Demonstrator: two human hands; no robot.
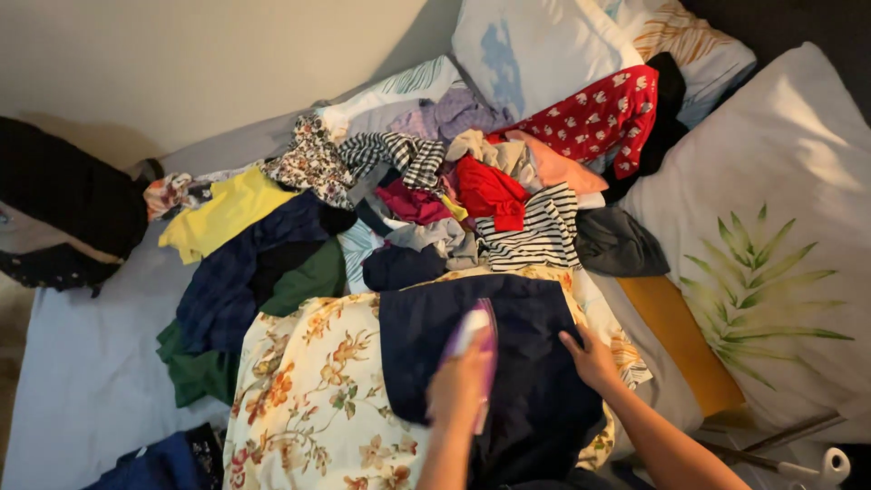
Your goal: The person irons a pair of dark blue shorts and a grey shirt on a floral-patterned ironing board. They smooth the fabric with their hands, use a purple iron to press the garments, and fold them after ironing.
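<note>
navy garment [508, 354], soft and matte, spread flat over floral cream fabric [313, 399] near bed's [82, 363] near edge. left hand [460, 386] closed around slim purple-and-white iron [476, 340], pressing on dark cloth. right hand [592, 358] flat, fingers spread, touching garment's right side. behind, crumpled heap: striped knit [531, 231], red piece [490, 192], yellow top [227, 210]. leaf-print pillow [771, 254] at right edge.

A dark navy garment [508, 354] lies spread flat on a cream floral cloth, near the front of the bed, below the heap of mixed clothes; a small purple-and-white iron [474, 345] stands on its left part, tilted slightly, blurred.
</note>
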